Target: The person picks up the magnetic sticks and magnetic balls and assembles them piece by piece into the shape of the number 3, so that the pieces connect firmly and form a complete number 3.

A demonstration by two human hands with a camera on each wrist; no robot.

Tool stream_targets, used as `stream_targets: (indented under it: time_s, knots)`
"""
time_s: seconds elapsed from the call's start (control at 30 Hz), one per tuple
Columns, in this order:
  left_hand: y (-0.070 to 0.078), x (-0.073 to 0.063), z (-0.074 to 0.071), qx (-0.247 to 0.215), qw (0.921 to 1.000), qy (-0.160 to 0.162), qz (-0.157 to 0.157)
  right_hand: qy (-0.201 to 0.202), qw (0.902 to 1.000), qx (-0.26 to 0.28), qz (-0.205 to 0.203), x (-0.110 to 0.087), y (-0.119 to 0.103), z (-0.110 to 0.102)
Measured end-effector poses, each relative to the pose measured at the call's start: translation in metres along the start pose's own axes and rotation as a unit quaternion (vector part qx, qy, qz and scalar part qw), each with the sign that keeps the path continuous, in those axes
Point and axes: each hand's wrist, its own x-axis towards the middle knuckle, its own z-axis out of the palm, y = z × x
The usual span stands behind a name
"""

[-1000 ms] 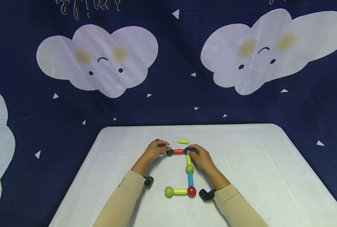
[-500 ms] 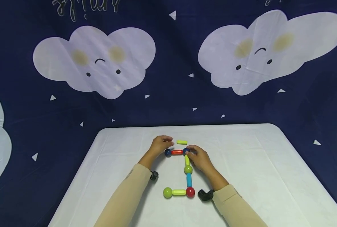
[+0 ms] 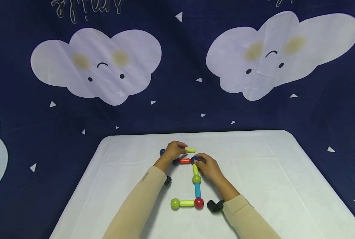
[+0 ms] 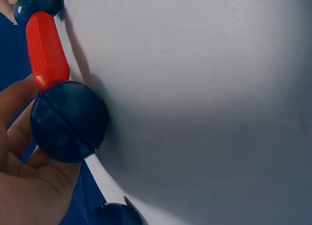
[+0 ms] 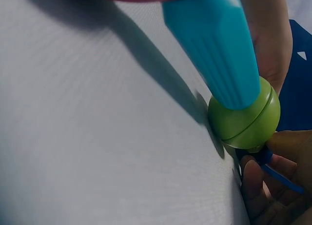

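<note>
Ball-and-rod toy pieces form a linked chain on the table. My right hand [image 3: 209, 168] pinches the dark blue ball [image 3: 194, 160] at its far corner. From there a red rod [image 3: 184, 161] runs left to a second blue ball [image 4: 69, 121], partly covered by my left wrist in the head view. Beyond that ball, my left hand [image 3: 174, 151] reaches over with its fingertips at the left end of a loose yellow-green rod [image 3: 190, 150]. Toward me, the chain continues through a yellow-green rod [image 3: 195, 169], a green ball [image 5: 245, 115] and a light blue rod [image 5: 214, 47].
The near end of the chain has a red ball [image 3: 199, 203], a yellow-green rod [image 3: 187, 203] and a green ball [image 3: 175, 203]. A loose blue ball [image 3: 162, 152] lies left of my left hand. Behind the white table [image 3: 255, 182] hangs a dark blue cloud-print cloth [image 3: 180, 116].
My left hand has left the blue ball at the red rod's left end and moved right and away to the loose yellow-green rod. The right hand stays on the corner ball.
</note>
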Motion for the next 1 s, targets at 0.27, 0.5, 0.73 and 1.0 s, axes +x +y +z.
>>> stream_targets:
  time_s: [0.27, 0.5, 0.73, 1.0]
  knots:
    - [0.0, 0.004, 0.003, 0.036, 0.9992, 0.006, 0.014, 0.001, 1.0, -0.003, -0.003, 0.0, 0.0, 0.001]
    - [-0.001, 0.003, 0.0, 0.07, 0.9973, 0.015, 0.016, 0.0, 1.0, 0.001, -0.002, -0.002, -0.002, 0.0]
    - [-0.004, -0.005, -0.011, 0.102, 0.9946, 0.021, 0.004, 0.001, 1.0, -0.001, -0.004, -0.001, -0.002, 0.0]
    - [-0.013, -0.015, -0.025, 0.128, 0.9915, 0.021, 0.011, 0.001, 1.0, 0.004, -0.008, 0.0, -0.001, 0.001]
